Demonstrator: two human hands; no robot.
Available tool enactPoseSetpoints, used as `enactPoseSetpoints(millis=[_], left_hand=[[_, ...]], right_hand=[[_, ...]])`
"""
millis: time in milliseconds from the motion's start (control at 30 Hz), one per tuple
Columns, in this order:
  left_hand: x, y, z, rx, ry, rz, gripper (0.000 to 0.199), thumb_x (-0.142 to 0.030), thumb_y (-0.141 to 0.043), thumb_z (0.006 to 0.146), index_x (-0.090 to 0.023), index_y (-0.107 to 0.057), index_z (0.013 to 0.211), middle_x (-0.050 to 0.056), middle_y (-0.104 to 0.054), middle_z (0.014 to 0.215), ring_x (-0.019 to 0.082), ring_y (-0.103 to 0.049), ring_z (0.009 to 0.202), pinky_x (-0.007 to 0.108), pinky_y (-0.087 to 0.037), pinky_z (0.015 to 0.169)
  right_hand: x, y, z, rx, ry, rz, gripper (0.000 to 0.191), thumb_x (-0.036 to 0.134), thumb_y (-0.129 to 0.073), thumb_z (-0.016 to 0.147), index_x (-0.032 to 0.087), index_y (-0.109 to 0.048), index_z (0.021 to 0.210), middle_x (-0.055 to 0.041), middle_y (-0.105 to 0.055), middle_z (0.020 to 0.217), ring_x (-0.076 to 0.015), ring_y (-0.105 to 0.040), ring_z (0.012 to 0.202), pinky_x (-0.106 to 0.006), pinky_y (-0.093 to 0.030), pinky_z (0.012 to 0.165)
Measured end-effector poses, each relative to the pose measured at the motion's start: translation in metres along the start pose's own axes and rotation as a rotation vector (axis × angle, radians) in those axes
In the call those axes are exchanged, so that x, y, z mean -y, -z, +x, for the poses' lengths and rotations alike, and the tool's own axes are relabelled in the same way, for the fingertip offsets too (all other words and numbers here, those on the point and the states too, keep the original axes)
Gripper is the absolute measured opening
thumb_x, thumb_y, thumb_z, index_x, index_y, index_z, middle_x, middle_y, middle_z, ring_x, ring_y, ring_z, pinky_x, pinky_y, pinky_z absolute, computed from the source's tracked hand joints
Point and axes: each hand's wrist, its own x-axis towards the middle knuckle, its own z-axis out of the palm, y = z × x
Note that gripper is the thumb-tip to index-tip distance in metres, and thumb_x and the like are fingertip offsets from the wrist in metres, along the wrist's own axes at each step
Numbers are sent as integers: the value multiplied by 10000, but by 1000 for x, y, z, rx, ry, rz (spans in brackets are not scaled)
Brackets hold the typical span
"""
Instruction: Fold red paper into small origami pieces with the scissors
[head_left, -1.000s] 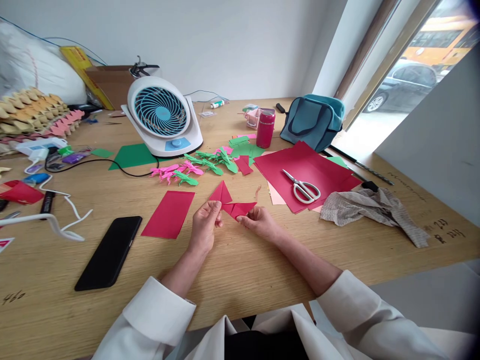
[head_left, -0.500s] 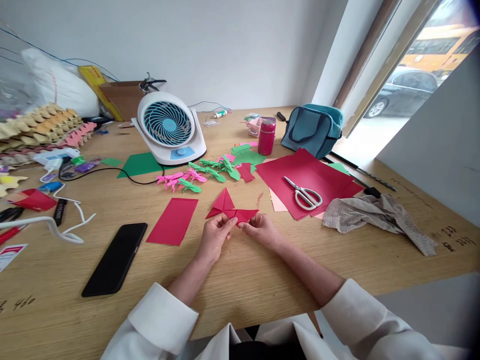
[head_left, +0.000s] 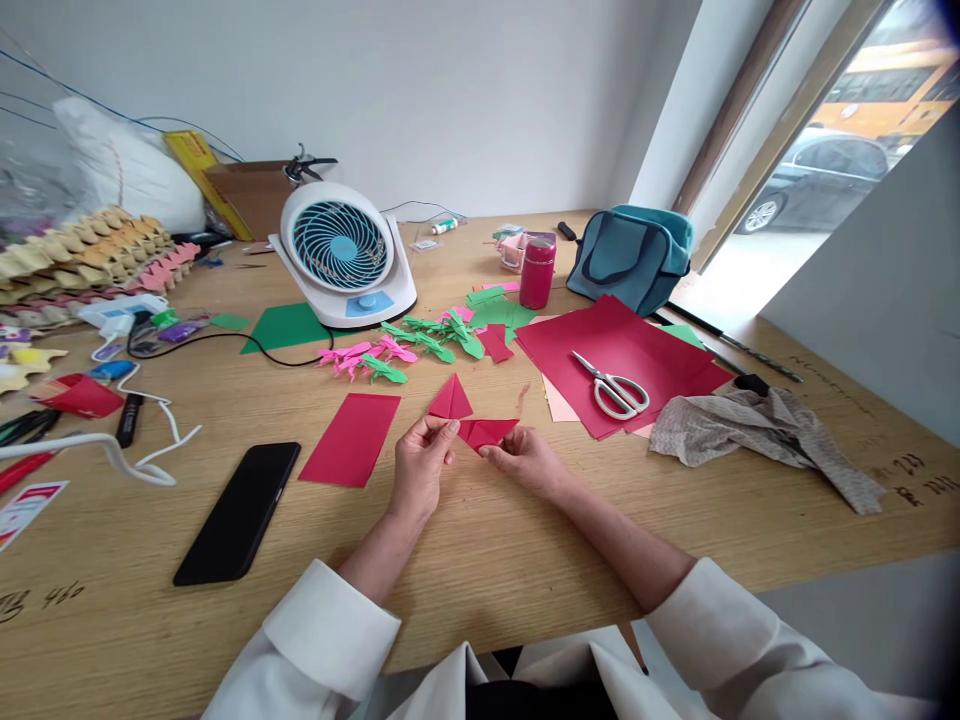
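Note:
In the head view, a small piece of folded red paper [head_left: 486, 432] is held up between both hands, above the wooden table. My left hand [head_left: 420, 468] is closed, its thumb and fingers pinching the left end. Closed on the right end, my right hand [head_left: 529, 463] has its thumb in front and its fingers partly hidden behind. Just beyond my left hand lies a second red piece, folded to a triangle [head_left: 451, 398]. A flat red paper rectangle [head_left: 351, 440] rests left of my left hand.
Pink and green paper cutouts [head_left: 420, 343] lie beyond the hands, before a white fan [head_left: 341, 255]. Scissors [head_left: 616, 392] sit on large red sheets [head_left: 551, 340] at right, near a crumpled cloth [head_left: 712, 425]. A black phone [head_left: 238, 515] lies at left; a red flask [head_left: 537, 272] stands behind.
My left hand has shifted left along the folded paper, its thumb now at the left end, so more of the paper shows. My right hand keeps its grip.

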Motion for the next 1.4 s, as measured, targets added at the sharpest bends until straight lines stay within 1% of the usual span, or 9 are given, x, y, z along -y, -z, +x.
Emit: enactPoseSetpoints(millis=[200,300,400,567,733,933,1133,1300,1400], left_hand=[[-10,6,7,-63,22,-113,371,-398,-835,615,-164,-580,747,-45,-550,683,35,-401,523,144,-347,440],[-9,3,2,53,94,-61,399,-463,-808,649,-172,-588,812,-42,-548,702,40,-419,519,147,-353,428],[-2,-3,-6,215,131,87,409,-495,-785,673,-172,-535,682,-59,-474,583,57,-420,498,164,-367,424],[6,-6,-10,208,65,140,378,-475,-768,686,-170,-549,638,-56,-467,557,65,-393,498,171,-359,421],[9,1,-5,277,-2,245,276,-434,-715,746,-175,-622,718,-42,-526,577,76,-413,482,190,-350,428],[7,7,-1,316,-140,506,166,-332,-685,764,-167,-696,747,-24,-549,571,97,-448,496,207,-354,478],[2,5,-1,396,-227,607,105,-268,-691,751,-170,-726,760,30,-656,726,126,-530,599,216,-392,554],[-1,4,-2,384,-268,623,128,-272,-668,775,-178,-657,689,-7,-571,627,117,-476,571,213,-352,543],[-4,5,-1,391,-206,528,231,-316,-643,807,-188,-564,632,-42,-465,561,102,-418,524,211,-320,519]], right_hand=[[6,0,-1,-24,-19,-10,404,540,-679,734,175,-539,631,52,-425,515,-76,-299,490,-238,-200,467],[6,1,0,-75,-34,-36,425,536,-684,735,178,-515,581,57,-400,490,-71,-280,475,-243,-189,462],[5,1,0,-87,-23,-11,433,536,-714,716,172,-522,580,54,-417,498,-70,-290,480,-242,-203,467],[4,-4,0,7,51,112,413,543,-749,697,164,-586,692,54,-479,557,-79,-354,516,-233,-272,507],[10,0,1,-103,98,200,445,569,-772,665,182,-622,825,-1,-628,730,-137,-539,685,-263,-422,664],[15,9,-1,-119,45,169,429,554,-784,666,179,-626,804,7,-618,696,-120,-513,634,-255,-411,624],[16,10,-1,-69,67,64,405,541,-760,698,161,-633,760,0,-623,674,-119,-511,627,-260,-408,621],[10,10,1,-51,114,80,397,540,-743,719,171,-598,744,8,-592,684,-112,-492,629,-255,-392,616],[4,9,2,-20,100,112,407,547,-741,720,183,-559,741,36,-528,646,-95,-431,571,-240,-338,548]])
